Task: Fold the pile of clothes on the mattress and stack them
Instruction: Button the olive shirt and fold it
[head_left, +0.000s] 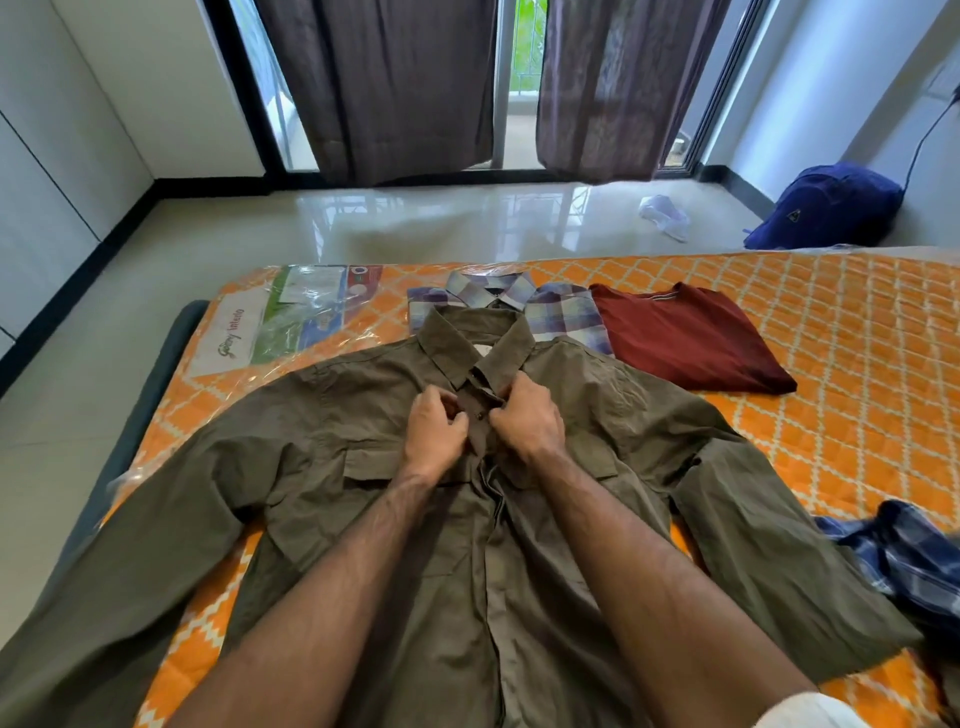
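4 garments show on the orange quilted mattress (831, 332): 1 olive long-sleeved shirt (332, 467) spread flat, front up, with both sleeves out to the sides; 1 folded purple-and-white plaid shirt (561, 312) beyond its collar; 1 folded maroon T-shirt (685, 338) just beside that, to the right; and 1 loose blue checked garment (904, 556) at the right edge, touching the olive sleeve. 2 bare forearms reach forward over the olive shirt's body, and the hands meet at its button placket just below the collar. The left hand (434, 431) has its fingers curled and pinches the placket's left edge; the right hand (530, 415) pinches the right edge, apparently at a dark button (479, 414). Both wrists are bent down, knuckles up.

On the floor beyond lie 1 blue backpack (831, 202) and 1 white crumpled bag (665, 215).
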